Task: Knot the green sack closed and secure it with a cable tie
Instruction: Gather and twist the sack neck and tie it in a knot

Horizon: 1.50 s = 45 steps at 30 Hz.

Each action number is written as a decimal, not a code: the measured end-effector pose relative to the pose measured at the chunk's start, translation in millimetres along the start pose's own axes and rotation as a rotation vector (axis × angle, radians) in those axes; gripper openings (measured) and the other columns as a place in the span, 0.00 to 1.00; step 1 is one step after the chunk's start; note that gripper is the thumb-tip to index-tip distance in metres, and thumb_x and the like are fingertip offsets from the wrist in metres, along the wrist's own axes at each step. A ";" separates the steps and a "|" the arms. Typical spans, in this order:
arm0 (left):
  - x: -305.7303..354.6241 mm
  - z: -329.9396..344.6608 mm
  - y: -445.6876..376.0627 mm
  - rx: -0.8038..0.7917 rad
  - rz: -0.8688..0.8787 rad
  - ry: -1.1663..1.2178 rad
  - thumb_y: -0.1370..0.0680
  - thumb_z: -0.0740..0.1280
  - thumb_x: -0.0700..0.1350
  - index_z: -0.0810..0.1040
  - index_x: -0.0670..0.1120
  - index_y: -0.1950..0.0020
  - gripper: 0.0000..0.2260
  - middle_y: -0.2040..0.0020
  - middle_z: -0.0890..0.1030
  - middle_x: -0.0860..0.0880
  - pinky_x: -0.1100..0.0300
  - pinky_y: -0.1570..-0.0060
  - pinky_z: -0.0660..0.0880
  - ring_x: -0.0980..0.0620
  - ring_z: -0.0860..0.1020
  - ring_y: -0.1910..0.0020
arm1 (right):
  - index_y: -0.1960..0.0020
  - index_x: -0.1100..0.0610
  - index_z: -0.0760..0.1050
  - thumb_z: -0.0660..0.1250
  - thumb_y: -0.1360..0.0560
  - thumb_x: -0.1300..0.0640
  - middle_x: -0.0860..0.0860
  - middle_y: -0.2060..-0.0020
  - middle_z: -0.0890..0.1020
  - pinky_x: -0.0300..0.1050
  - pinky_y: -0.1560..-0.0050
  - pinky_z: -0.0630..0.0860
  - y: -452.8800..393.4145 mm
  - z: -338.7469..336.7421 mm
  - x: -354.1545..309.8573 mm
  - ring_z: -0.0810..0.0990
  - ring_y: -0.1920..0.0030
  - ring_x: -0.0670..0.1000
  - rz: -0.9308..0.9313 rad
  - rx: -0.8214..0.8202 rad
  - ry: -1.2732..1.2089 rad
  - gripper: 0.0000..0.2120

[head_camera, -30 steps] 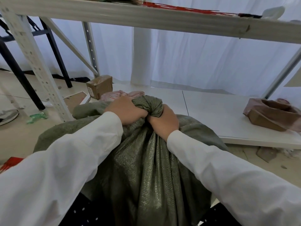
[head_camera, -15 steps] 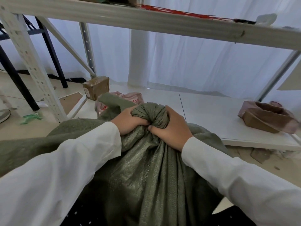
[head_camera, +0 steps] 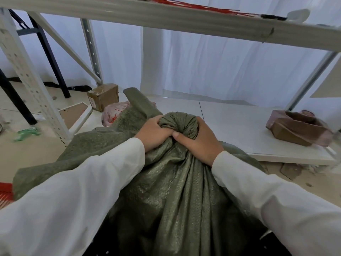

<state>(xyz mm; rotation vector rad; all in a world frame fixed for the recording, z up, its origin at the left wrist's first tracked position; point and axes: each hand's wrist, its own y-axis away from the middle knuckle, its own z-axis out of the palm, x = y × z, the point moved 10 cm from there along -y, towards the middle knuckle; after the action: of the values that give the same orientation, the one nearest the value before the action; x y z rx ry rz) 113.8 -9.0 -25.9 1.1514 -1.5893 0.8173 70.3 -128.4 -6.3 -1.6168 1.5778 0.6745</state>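
The green sack [head_camera: 177, 191] stands on the floor between the person's arms, its woven neck gathered into a fat knot [head_camera: 180, 122] at the top. The left hand [head_camera: 154, 133] has its fingers curled round the knot's left side, and the right hand [head_camera: 198, 139] grips the right side, thumb pressed at the base. Compared with a second ago, the knot has come up and grown rounder, and a loose tail of sack fabric [head_camera: 137, 102] now sticks up behind the left hand, so the tail seems to have been pulled through. That suggests the knot is nearly cinched, with the cable tie step not yet begun; no tie shows near the hands. Beyond the sack lie a pink bag [head_camera: 114, 113], a cardboard box [head_camera: 103, 96] and the low white shelf [head_camera: 239, 130].
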 end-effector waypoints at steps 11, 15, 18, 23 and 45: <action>-6.2 11.4 5.4 -0.175 -0.084 -0.025 0.36 0.77 0.49 0.59 0.49 0.30 0.40 0.44 0.75 0.52 0.60 0.46 0.71 0.55 0.76 0.46 | 0.46 0.55 0.77 0.70 0.31 0.43 0.48 0.53 0.82 0.42 0.49 0.74 -16.3 -9.5 21.6 0.80 0.51 0.47 0.049 0.135 -0.115 0.19; -5.0 20.8 17.5 -0.183 -0.054 -0.173 0.37 0.78 0.53 0.38 0.54 0.26 0.56 0.34 0.62 0.54 0.62 0.37 0.61 0.56 0.64 0.35 | 0.42 0.54 0.75 0.68 0.29 0.44 0.49 0.49 0.81 0.45 0.43 0.73 -16.9 -6.6 17.5 0.79 0.47 0.48 0.003 0.107 -0.099 0.20; -11.9 22.6 20.8 -0.105 -0.067 -0.216 0.51 0.76 0.65 0.34 0.61 0.29 0.64 0.25 0.54 0.53 0.49 0.28 0.58 0.51 0.59 0.27 | 0.40 0.55 0.72 0.69 0.30 0.45 0.48 0.48 0.80 0.44 0.42 0.73 -19.8 -1.0 15.6 0.78 0.46 0.48 0.009 0.030 -0.128 0.22; -12.8 23.0 22.1 -0.005 -0.081 -0.230 0.48 0.78 0.62 0.34 0.60 0.28 0.64 0.24 0.54 0.50 0.46 0.28 0.59 0.47 0.59 0.26 | 0.43 0.55 0.67 0.70 0.29 0.47 0.43 0.54 0.76 0.40 0.48 0.72 -17.6 1.8 4.6 0.76 0.53 0.41 -0.010 -0.066 -0.110 0.21; -5.5 36.2 2.9 0.101 0.104 0.029 0.43 0.75 0.51 0.70 0.58 0.44 0.29 0.47 0.81 0.52 0.46 0.42 0.75 0.49 0.79 0.46 | 0.45 0.54 0.71 0.79 0.42 0.46 0.55 0.43 0.75 0.41 0.46 0.74 -6.5 -0.9 15.0 0.77 0.46 0.45 0.031 -0.278 -0.215 0.31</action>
<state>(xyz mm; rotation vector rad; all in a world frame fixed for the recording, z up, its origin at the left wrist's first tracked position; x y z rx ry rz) 100.0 -39.0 -42.0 1.1298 -1.6098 0.9880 77.9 -138.3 -16.9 -1.6544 1.4013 1.0861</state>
